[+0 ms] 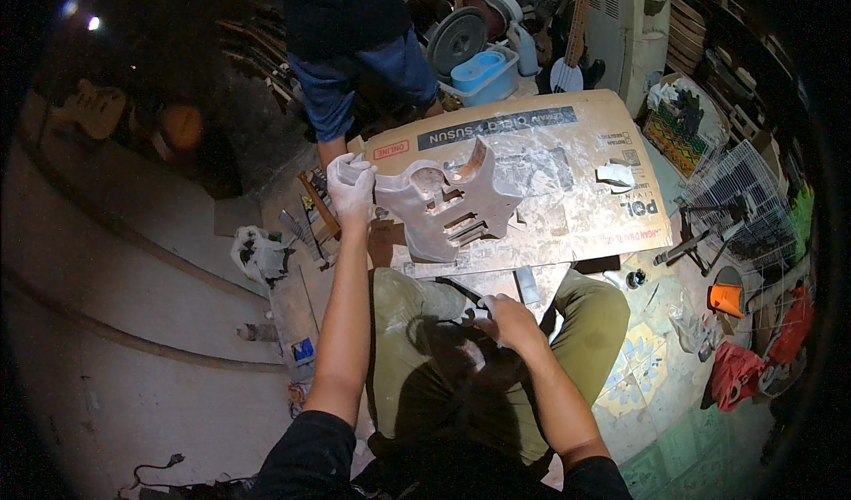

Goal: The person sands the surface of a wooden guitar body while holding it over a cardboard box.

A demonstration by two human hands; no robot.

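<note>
A dust-coated, unpainted guitar body (pixel 434 216), with cut-out cavities and two horns, lies on a large printed cardboard sheet (pixel 576 216). My left hand (pixel 351 190), pale with dust, has its fingers curled around the body's left end. My right hand (pixel 505 323) is low over my lap, closed on a thin, elongated item that I cannot make out clearly. Just beyond it lies a small grey block (pixel 527 285). A small whitish folded piece (pixel 614 176) rests at the right of the cardboard.
Another person (pixel 350 74) stands just beyond the cardboard, a hand behind my left hand. Around are guitars (pixel 470 3), a blue tub (pixel 479 73), hand tools (pixel 315 194) at left, a wire cage (pixel 736 199), an orange container (pixel 725 298) and red bags (pixel 736 376) at right.
</note>
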